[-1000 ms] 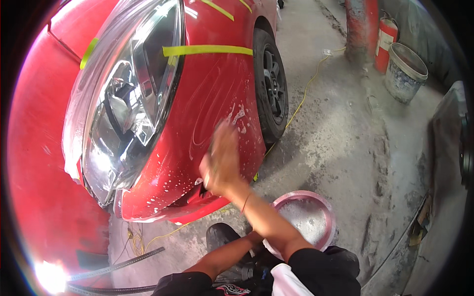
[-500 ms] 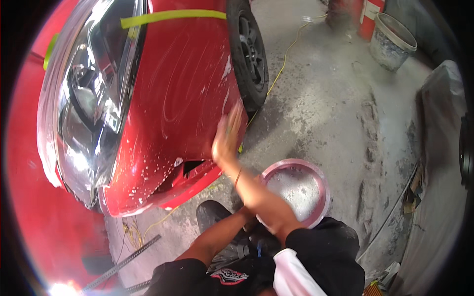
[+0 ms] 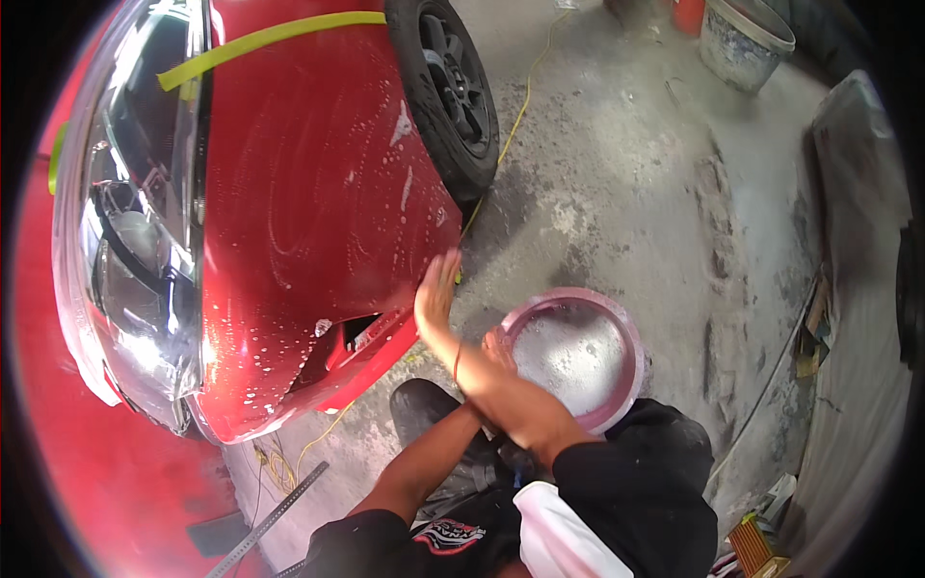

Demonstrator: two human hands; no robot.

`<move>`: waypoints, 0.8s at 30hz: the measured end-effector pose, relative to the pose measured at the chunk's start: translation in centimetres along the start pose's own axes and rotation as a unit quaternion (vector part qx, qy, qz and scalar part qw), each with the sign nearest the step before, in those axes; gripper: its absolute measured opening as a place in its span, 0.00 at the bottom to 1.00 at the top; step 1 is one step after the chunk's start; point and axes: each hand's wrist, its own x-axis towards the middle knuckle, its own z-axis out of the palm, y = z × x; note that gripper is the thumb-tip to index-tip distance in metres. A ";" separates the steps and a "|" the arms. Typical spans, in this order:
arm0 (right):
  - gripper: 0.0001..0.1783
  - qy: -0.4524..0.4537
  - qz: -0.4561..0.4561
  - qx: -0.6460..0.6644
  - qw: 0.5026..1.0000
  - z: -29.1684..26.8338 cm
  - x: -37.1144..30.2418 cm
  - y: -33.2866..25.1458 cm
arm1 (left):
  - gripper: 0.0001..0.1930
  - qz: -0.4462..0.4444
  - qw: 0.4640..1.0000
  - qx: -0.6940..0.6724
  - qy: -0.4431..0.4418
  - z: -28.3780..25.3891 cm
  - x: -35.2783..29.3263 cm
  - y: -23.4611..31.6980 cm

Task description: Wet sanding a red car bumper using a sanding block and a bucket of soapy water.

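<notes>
My right hand [image 3: 436, 294] lies with fingers stretched out along the edge of a wet red car bumper [image 3: 318, 222], below the front wheel. Whether anything thin is under its palm is hidden. My forearms cross, the right one over the left. Past the crossing, part of my left hand [image 3: 499, 349] shows at the left rim of a pink round basin [image 3: 631, 371] of foamy water. Its fingers are blurred and partly covered by the right forearm, so its grip is unclear. White drops and streaks dot the bumper around an opening [image 3: 361, 328] low in it.
A clear headlight [image 3: 145, 250] borders the bumper, with yellow-green tape [image 3: 279, 37] above. The black tyre [image 3: 434, 106] stands beside a yellow cord [image 3: 525, 101] on the stained floor. A dirty bucket [image 3: 742, 48] is far right; a perforated metal strip [image 3: 270, 520] lies lower left.
My right hand has slid down the bumper edge, toward me. Part of my left hand now shows beside the basin, where the right arm hid it. The whole view has shifted a little.
</notes>
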 end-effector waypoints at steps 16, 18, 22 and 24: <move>0.35 0.026 0.033 0.004 0.999 0.0 5.0 -2.8 | 0.22 0.110 0.973 -0.100 -0.175 4.1 0.7 -9.9; 0.34 0.004 -0.286 -0.012 0.958 0.0 7.6 -12.0 | 0.23 0.130 0.965 -0.122 -0.192 4.1 0.6 -13.3; 0.34 -0.072 -0.302 0.042 0.950 -4.6 13.8 -21.8 | 0.17 0.071 0.952 0.084 -0.287 2.2 -0.5 -3.7; 0.35 -0.054 -0.327 0.047 0.942 -2.1 11.3 -19.3 | 0.21 0.105 0.941 -0.121 -0.298 2.1 -1.3 -8.2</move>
